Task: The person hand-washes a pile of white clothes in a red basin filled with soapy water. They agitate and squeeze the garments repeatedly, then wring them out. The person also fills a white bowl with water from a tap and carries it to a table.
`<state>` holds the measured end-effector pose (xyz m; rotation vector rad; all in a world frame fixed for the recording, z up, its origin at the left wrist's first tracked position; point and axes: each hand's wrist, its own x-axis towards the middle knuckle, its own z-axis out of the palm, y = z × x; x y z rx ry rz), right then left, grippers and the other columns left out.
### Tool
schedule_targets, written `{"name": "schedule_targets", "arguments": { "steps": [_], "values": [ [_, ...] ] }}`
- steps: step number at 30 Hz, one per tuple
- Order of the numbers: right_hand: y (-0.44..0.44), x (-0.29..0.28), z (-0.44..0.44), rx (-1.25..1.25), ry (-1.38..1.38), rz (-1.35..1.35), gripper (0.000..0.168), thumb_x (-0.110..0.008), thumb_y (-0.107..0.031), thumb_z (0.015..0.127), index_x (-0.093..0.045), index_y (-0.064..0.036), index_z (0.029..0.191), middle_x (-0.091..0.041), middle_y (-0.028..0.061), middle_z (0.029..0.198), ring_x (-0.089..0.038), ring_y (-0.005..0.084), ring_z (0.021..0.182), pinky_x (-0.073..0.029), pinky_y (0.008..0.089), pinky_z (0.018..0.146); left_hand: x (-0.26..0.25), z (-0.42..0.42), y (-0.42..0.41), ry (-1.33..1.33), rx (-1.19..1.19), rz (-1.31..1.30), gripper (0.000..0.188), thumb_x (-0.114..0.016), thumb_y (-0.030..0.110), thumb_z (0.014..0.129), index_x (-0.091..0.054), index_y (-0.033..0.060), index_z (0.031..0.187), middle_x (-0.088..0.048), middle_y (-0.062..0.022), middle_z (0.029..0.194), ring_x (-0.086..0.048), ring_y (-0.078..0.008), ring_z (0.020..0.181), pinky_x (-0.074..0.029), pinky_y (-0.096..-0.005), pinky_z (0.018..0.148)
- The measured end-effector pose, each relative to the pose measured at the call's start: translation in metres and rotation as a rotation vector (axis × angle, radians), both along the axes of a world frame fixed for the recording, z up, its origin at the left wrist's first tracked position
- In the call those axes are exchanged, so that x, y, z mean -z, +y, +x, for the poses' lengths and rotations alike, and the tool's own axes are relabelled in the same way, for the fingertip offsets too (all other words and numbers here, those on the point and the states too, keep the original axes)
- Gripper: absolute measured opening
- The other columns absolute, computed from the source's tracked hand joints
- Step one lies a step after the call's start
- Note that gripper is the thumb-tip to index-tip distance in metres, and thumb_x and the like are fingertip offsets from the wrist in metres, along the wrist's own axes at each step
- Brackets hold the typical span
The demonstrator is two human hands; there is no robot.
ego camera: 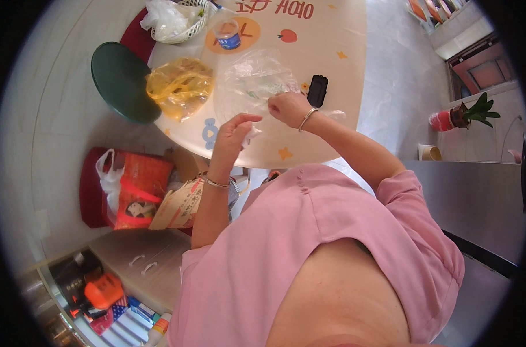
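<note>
My left hand [236, 136] is over the near edge of the table, with a crumpled white piece, perhaps tissue or plastic, held in the palm under the thumb. Fingers curled, my right hand [289, 108] rests at the near right side of a clear plastic bag [254, 82] spread on the table; whether it pinches the film is hidden. Just right of that hand lies a black plastic case [317, 91]. A yellow plastic bag [183, 86] with contents I cannot make out sits left of the clear bag.
A clear tub [227, 34] with a blue label and a white basket [193, 26] holding a plastic bag stand farther back on the table [349, 52]. A dark green round seat or lid [122, 82] adjoins its left edge. Below it, a red chair [89, 191] bears a red bag [143, 173].
</note>
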<state>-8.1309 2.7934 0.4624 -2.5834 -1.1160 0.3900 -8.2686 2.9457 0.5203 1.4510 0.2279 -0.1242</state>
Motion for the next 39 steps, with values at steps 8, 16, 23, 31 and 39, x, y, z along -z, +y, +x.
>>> {"name": "schedule_targets", "arguments": {
  "steps": [8,16,23,31,39],
  "values": [
    [0.002,-0.03,0.012,0.107,1.267,0.927,0.011,-0.063,-0.01,0.085,-0.054,-0.006,0.092,-0.058,0.0002,0.088,-0.059,0.0116,0.077,-0.051,0.0265,0.072,-0.008,0.042,-0.017,-0.042,0.011,-0.539,0.014,-0.046,0.017,0.087,-0.056,0.0068,0.089,-0.049,0.0013,0.066,-0.037,-0.0056,0.049,-0.029,-0.0187,0.043],
    [-0.036,-0.057,0.033,0.271,1.319,1.208,0.006,-0.058,-0.011,0.09,-0.053,-0.007,0.089,-0.056,-0.0019,0.078,-0.057,0.0076,0.064,-0.05,0.0235,0.059,0.085,0.07,0.035,0.182,-0.409,-0.37,0.012,-0.055,0.02,0.086,-0.054,0.0079,0.085,-0.053,-0.0019,0.065,-0.05,-0.0116,0.05,-0.04,-0.0245,0.044],
    [-0.03,-0.049,0.018,0.3,1.126,1.112,0.008,-0.059,-0.014,0.089,-0.056,-0.007,0.091,-0.054,-0.0031,0.076,-0.051,0.005,0.061,-0.043,0.0204,0.055,0.028,0.092,0.001,0.169,0.119,-0.514,0.019,-0.05,0.018,0.092,-0.055,0.006,0.106,-0.062,-0.0072,0.087,-0.059,-0.0154,0.075,-0.046,-0.0257,0.06],
    [-0.032,-0.085,-0.009,-0.166,0.984,0.758,0.015,-0.058,-0.011,0.089,-0.055,-0.003,0.101,-0.055,-0.0008,0.08,-0.052,0.0052,0.066,-0.046,0.0223,0.058,0.1,0.172,-0.002,-0.083,-0.161,-0.004,0.028,-0.049,0.023,0.091,-0.054,0.0045,0.111,-0.06,-0.0089,0.098,-0.057,-0.0186,0.088,-0.045,-0.0295,0.075],
    [-0.092,-0.098,0.019,0.316,0.765,1.141,0.013,-0.059,-0.015,0.087,-0.056,-0.005,0.095,-0.055,-0.0026,0.079,-0.052,0.0047,0.069,-0.045,0.0219,0.063,0.054,0.208,0.0,-0.472,-0.035,0.763,0.04,-0.052,0.028,0.088,-0.051,0.0026,0.119,-0.058,-0.013,0.109,-0.054,-0.0241,0.101,-0.042,-0.0334,0.088]
  ]
}}
